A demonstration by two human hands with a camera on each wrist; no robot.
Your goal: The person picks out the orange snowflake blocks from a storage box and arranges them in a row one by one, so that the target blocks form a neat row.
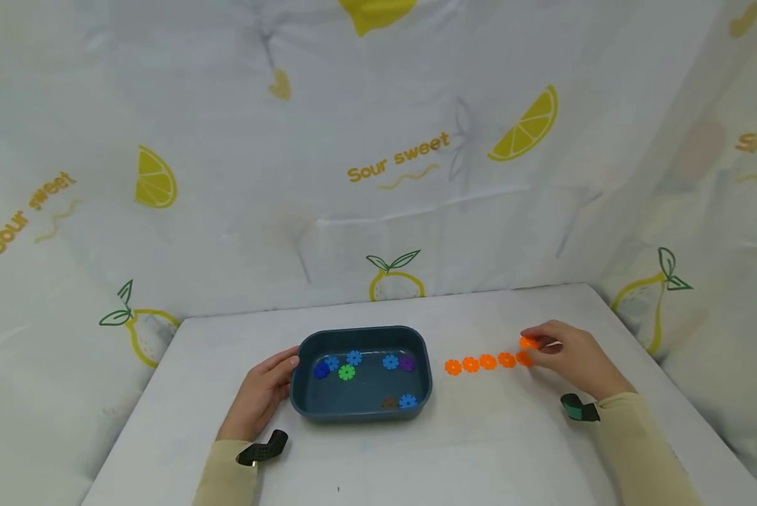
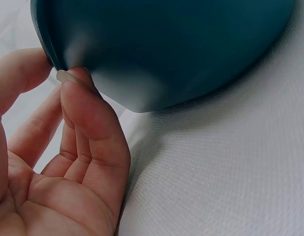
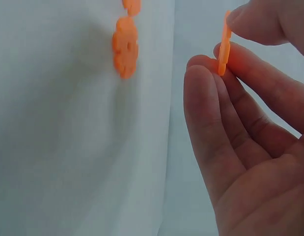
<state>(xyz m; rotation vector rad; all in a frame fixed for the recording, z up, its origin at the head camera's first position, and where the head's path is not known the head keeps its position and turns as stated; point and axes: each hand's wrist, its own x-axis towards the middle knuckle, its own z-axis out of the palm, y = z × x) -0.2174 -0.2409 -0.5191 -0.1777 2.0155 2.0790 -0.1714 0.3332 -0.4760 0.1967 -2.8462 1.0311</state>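
Observation:
My left hand holds the left side of a dark teal plastic bin, its fingertips at the rim in the left wrist view. Inside the bin lie several notched snowflake discs, among them a green disc, a purple disc and a brown disc. To the right, my right hand pinches an orange snowflake disc between thumb and fingers. It hovers at the right end of a row of several orange discs lying flat on the table. The hand partly covers the last disc in that row.
A white cloth covers the table. Behind it and at both sides hang white curtains printed with lemons and lettering. Black wrist straps with devices sit on both wrists.

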